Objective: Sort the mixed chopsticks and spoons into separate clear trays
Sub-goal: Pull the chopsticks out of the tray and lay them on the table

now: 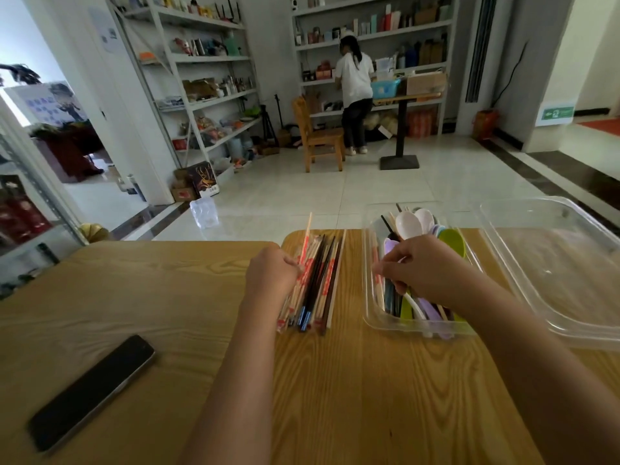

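Note:
A pile of chopsticks (pixel 317 290), pale wooden with red marks and some dark ones, lies on the wooden table (pixel 352 380) at centre. My left hand (pixel 272 273) is at its left edge, fingers curled, pinching a pale chopstick that points up and away. To the right stands a clear tray (pixel 370 317) holding mixed spoons (pixel 411 224) in white, purple and green, with a few chopsticks. My right hand (pixel 426 268) is inside this tray, fingers curled round a chopstick near the tray's left wall. A second clear tray (pixel 550 263) sits at far right and looks bare.
A black phone (pixel 92 392) lies on the table at the left. Beyond the table is tiled floor with a clear plastic bag (pixel 204 213), a wooden chair (pixel 318 135), shelves, and a person (pixel 355 92) standing with their back turned.

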